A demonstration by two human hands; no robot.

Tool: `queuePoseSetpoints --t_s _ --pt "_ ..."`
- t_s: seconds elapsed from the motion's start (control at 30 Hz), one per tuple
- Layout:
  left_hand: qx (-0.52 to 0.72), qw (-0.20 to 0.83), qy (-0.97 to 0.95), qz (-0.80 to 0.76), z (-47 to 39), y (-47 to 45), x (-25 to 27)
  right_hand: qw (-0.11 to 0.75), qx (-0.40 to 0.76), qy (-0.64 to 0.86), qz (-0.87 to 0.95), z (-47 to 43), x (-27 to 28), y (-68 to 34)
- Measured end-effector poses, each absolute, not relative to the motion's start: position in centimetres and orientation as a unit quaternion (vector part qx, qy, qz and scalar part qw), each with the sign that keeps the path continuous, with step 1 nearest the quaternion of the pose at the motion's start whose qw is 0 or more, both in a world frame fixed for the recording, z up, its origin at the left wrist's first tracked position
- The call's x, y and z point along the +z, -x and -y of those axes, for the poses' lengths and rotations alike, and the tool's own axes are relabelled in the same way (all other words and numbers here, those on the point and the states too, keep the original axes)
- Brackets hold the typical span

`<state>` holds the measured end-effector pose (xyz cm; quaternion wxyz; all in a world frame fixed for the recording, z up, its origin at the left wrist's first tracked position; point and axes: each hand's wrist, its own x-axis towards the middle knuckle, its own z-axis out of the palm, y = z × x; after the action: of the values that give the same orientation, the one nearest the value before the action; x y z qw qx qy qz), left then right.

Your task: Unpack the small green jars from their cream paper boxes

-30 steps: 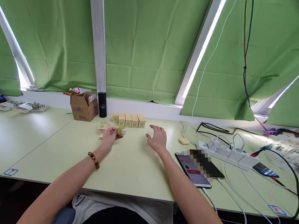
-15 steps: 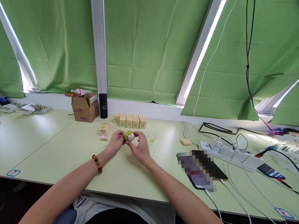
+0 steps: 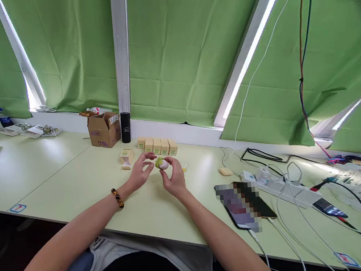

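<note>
1 s ago L hand (image 3: pixel 139 173) had the rnd green-and-white item (image 3: pixel 163 164) & R hand (image 3: pixel 175 180) was off to the side, fingers spread; ½ s ago both had it. Now it's btwn R thumb & fingers only. L fingers have let go, opened, just left of it. Opened carton (image 3: pixel 126 158), partly hidden behind L fingers 1 s ago, now shows up-left of them. Sm. clear pc. (image 3: pixel 185 168), in full view right of R fingers ½ s ago, now partly covered by them.
</note>
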<state>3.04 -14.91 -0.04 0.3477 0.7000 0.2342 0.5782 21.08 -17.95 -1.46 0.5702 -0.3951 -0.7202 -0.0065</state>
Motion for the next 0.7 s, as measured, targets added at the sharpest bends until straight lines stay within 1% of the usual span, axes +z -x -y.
queuePoseSetpoints --t_s 0.1,0.33,0.7 --pt "0.562 0.285 -0.747 -0.211 15.39 -2.95 0.23 0.562 -0.023 0.394 0.727 18.03 -1.38 -21.18" --pt "0.559 0.183 -0.785 -0.195 14.96 -3.27 -0.31 0.563 -0.069 0.371 0.736 18.16 -1.16 -21.18" --pt "0.573 -0.061 -0.802 -0.157 14.99 -2.81 -0.11 0.593 -0.124 0.27 0.748 17.47 -1.7 -21.37"
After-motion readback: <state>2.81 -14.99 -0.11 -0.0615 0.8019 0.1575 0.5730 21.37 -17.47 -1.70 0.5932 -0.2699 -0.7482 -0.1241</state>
